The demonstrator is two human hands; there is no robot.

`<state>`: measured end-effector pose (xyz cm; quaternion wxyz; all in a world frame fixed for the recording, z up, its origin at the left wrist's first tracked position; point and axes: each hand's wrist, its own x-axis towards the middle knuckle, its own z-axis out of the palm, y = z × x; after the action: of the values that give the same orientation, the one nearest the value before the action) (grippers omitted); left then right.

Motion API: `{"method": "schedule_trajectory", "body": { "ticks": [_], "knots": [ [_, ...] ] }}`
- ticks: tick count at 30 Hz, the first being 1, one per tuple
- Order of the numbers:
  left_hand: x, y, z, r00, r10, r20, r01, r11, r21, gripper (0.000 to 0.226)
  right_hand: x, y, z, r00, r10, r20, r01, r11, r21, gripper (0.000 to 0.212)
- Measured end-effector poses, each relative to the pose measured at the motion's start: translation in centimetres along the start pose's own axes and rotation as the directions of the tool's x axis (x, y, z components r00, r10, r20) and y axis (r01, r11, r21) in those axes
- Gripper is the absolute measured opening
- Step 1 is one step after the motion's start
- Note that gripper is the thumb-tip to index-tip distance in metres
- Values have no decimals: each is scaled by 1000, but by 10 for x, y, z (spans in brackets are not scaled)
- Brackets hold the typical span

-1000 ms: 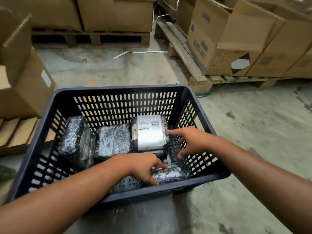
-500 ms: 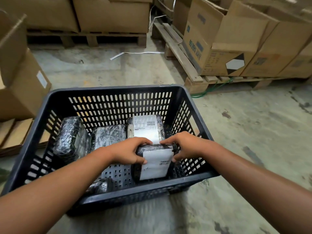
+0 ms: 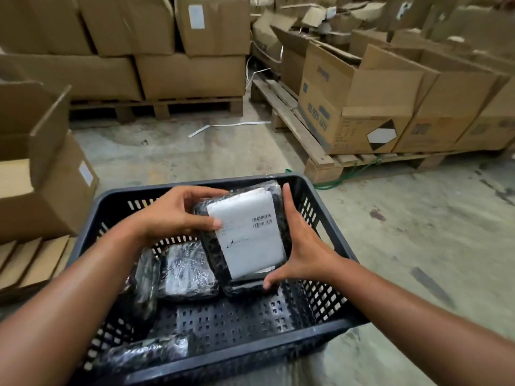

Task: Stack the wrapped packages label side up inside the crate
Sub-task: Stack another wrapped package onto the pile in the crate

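Note:
A black wrapped package (image 3: 246, 235) with its white label facing up is held over the far right part of the dark plastic crate (image 3: 328, 238). My left hand (image 3: 178, 215) grips its left edge and my right hand (image 3: 299, 246) clasps its right side and near corner. Right under it lies another wrapped package (image 3: 245, 286), mostly hidden. A plain wrapped package (image 3: 188, 271) lies beside that one, a third (image 3: 145, 288) leans on the crate's left wall, and one more (image 3: 145, 355) rests at the near left corner.
The crate stands on a stained concrete floor (image 3: 404, 232). Wooden pallets loaded with cardboard boxes (image 3: 359, 107) line the right side and the back. An open cardboard box (image 3: 36, 174) sits on a pallet close to the crate's left.
Both hands have lifted the labelled package from the crate's near right area and carried it up and farther back, over the package at the far right. The camera has tilted upward.

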<state>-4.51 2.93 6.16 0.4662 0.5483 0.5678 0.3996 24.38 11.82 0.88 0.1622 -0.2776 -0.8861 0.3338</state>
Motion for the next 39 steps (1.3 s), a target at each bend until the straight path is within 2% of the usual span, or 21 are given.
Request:
{"method": "schedule_trajectory", "body": {
  "ticks": [3,5,6,8,10,11,13,15,18,22,28,33,39],
  "knots": [
    [9,7,10,988,66,-137,-85,987,-138,53,4,1,-5,994,28,-102,-24,999,40,167],
    [12,4,18,961,84,-265,-128,980,-154,52,6,4,-9,991,49,-125,-38,996,86,165],
    [13,0,22,943,89,-321,-145,977,-154,59,7,7,-11,990,58,-130,-44,993,112,164],
    [13,-11,29,918,66,-391,-143,975,-172,90,9,11,-16,987,85,-137,-62,985,161,165],
    [8,-23,36,927,64,-369,-115,987,-117,125,12,14,-20,982,115,-150,-87,979,183,165],
    [5,-28,42,944,106,-313,-118,993,-19,135,14,15,-21,980,134,-149,-105,976,189,166],
    [4,-39,54,966,198,-163,-162,964,210,150,18,17,-20,978,179,-109,-154,967,204,165],
    [7,-52,62,974,200,-103,-144,907,395,160,22,20,-18,979,204,-19,-197,961,195,165],
    [10,-71,66,990,126,-59,-72,828,556,159,27,28,-13,962,234,140,-253,957,139,164],
    [11,-92,69,998,-25,-52,51,800,597,154,36,33,-4,919,312,243,-325,946,15,160],
    [24,-108,64,993,-89,-84,121,813,570,156,59,38,5,863,406,299,-399,913,-88,163],
    [35,-122,64,987,-130,-99,162,836,524,151,73,44,19,819,499,282,-432,861,-269,155],
    [42,-133,58,979,-197,-43,190,828,528,155,86,54,19,796,505,333,-423,858,-292,163]
  ]
}}
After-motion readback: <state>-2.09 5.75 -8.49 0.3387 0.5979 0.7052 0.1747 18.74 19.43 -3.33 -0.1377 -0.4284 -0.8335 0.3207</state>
